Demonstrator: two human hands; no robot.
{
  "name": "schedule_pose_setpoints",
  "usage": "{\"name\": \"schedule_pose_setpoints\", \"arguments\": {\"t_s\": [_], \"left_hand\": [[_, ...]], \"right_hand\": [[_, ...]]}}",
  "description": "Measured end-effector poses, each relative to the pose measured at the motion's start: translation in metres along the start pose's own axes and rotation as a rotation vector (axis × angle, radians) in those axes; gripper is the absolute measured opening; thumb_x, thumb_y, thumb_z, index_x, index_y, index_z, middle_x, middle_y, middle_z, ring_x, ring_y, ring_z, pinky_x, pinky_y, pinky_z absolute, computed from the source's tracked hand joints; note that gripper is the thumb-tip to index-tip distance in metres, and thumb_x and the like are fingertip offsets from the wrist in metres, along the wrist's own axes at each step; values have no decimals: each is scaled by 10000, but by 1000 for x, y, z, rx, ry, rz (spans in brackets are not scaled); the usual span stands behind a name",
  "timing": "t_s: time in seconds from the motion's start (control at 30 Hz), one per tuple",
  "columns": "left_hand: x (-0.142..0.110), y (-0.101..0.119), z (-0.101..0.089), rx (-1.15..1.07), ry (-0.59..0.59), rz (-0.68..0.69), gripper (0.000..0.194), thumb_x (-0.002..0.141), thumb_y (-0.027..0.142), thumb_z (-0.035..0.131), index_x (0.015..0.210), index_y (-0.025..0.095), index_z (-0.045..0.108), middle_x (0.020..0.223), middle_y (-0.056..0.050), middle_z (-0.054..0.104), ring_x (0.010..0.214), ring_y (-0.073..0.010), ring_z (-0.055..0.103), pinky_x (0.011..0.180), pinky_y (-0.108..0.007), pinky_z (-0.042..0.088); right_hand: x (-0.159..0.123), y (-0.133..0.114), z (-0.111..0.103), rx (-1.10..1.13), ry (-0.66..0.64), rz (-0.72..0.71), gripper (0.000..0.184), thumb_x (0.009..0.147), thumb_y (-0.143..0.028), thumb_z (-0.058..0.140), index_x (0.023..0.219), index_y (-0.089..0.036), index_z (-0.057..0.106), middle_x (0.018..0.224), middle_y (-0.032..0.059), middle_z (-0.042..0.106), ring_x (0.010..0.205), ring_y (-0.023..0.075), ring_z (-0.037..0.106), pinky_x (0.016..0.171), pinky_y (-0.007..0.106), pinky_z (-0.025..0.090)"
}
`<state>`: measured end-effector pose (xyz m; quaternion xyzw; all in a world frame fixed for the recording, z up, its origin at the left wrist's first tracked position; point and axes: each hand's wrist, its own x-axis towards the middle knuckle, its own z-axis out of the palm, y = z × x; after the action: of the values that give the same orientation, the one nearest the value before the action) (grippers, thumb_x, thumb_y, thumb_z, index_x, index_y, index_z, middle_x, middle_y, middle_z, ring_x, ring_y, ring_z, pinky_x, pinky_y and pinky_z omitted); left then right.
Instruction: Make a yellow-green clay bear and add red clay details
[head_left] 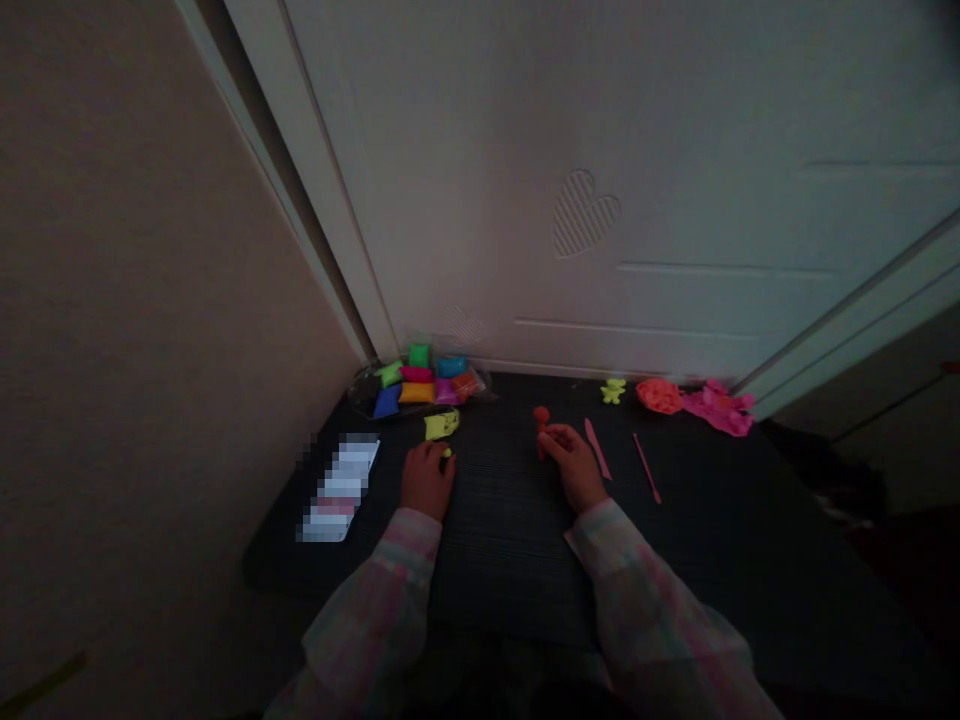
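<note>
My left hand [427, 480] rests on the dark table with its fingers curled. A tiny yellow clay piece [447, 453] shows at its fingertips, pinched there. Just beyond that hand lies an opened yellow clay packet [442, 425]. My right hand [574, 465] is closed on a small red clay figure [541, 415]; its round top sticks up above my fingers, and the lower part is partly hidden by them. Right of this hand lie a pink plastic knife [598, 450] and a thin pink modelling stick [647, 468].
A clear bag of several coloured clay packets [417, 392] sits at the back left of the table [495, 570]. A lit phone [341, 490] lies left. At the back right are a yellow bear shape [613, 391], an orange-red clay piece [659, 396] and a pink one [720, 408]. A white door [480, 200] stands behind.
</note>
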<state>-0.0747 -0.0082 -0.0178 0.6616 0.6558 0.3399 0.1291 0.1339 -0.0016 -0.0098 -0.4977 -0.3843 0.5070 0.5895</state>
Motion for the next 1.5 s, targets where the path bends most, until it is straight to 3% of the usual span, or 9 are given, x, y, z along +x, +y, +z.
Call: {"name": "schedule_pose_setpoints", "arguments": {"t_s": [0.4, 0.63, 0.8, 0.97, 1.13, 1.4, 1.5], "left_hand": [[2, -1, 2, -162, -57, 45, 206, 711, 206, 493, 883, 201, 606, 878, -55, 607, 839, -171, 543, 796, -322, 425], [1, 1, 1, -241, -70, -29, 102, 650, 266, 567, 702, 183, 594, 697, -5, 580, 638, -122, 526, 634, -251, 420], [-1, 5, -1, -284, -60, -111, 165, 639, 336, 573, 615, 175, 547, 580, 25, 540, 572, -114, 502, 575, -239, 384], [-1, 6, -3, -358, -94, -138, 167, 663, 346, 552, 674, 181, 572, 649, 6, 604, 640, -129, 548, 634, -254, 400], [-1, 4, 0, -474, -133, -157, 224, 718, 348, 484, 821, 165, 562, 697, -25, 635, 579, -117, 560, 569, -245, 436], [1, 6, -1, -582, -105, -154, 262, 747, 241, 400, 958, 166, 537, 781, -26, 598, 568, -80, 531, 598, -232, 436], [2, 6, -3, -601, -104, -145, 258, 697, 179, 401, 885, 176, 577, 727, -4, 565, 533, -73, 484, 602, -236, 412]], "right_hand": [[-4, -3, 1, -27, -5, 10, 259, 539, -346, 675, 694, -194, 534, 617, -43, 552, 549, 96, 481, 591, 264, 367], [-4, 0, -3, -16, -14, 35, 263, 549, -355, 676, 720, -188, 565, 622, -31, 589, 584, 105, 516, 631, 270, 380], [-4, 3, -5, -7, -14, 65, 281, 571, -391, 657, 748, -180, 600, 680, 2, 632, 645, 127, 552, 678, 288, 394], [-4, 2, -4, 1, -13, 73, 288, 569, -404, 656, 748, -184, 607, 679, 5, 635, 636, 132, 555, 668, 292, 400], [-5, 0, -3, -2, -10, 75, 270, 574, -402, 650, 731, -188, 608, 644, -3, 623, 620, 128, 546, 668, 292, 397], [-6, -3, -1, 11, 6, 91, 272, 555, -385, 665, 728, -184, 605, 647, -4, 628, 611, 124, 545, 678, 294, 399], [-5, -2, -1, 36, -6, 106, 284, 552, -376, 669, 755, -187, 607, 673, -1, 636, 629, 124, 552, 677, 290, 405]]}}
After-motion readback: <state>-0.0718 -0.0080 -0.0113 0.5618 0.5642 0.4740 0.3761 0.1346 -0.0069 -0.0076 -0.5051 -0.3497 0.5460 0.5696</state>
